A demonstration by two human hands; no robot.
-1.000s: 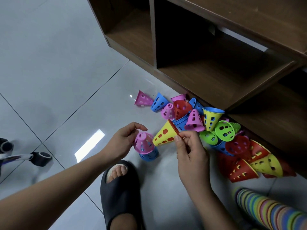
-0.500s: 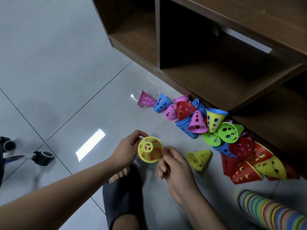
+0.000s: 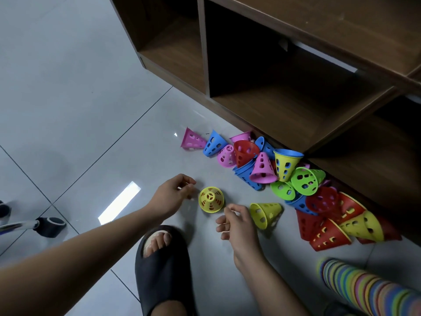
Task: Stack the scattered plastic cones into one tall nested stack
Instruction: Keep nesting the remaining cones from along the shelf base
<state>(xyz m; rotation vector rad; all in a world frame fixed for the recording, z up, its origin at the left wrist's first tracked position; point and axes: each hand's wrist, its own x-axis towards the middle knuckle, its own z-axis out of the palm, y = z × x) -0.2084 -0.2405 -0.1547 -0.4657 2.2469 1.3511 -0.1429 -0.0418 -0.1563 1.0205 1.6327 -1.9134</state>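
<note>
On the floor between both hands stood the yellow stack (image 3: 210, 199), narrow end up, red showing through its holes. Left hand (image 3: 173, 195) and right hand (image 3: 237, 224) hovered beside it, fingers loosely curled, holding nothing. A loose cone (image 3: 265, 213) lay just right; the pile (image 3: 284, 174) sat unsorted against the shelf (image 3: 296, 115). The striped column (image 3: 369, 290), blurred, was perhaps a finished stack. Plenty left, I'd judge.

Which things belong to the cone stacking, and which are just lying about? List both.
Job: upright yellow cone, yellow cone on its side, loose cone pile, striped nested stack, left hand, right hand.
Lying about: black slipper, wooden shelf unit, wheeled metal leg.
</note>
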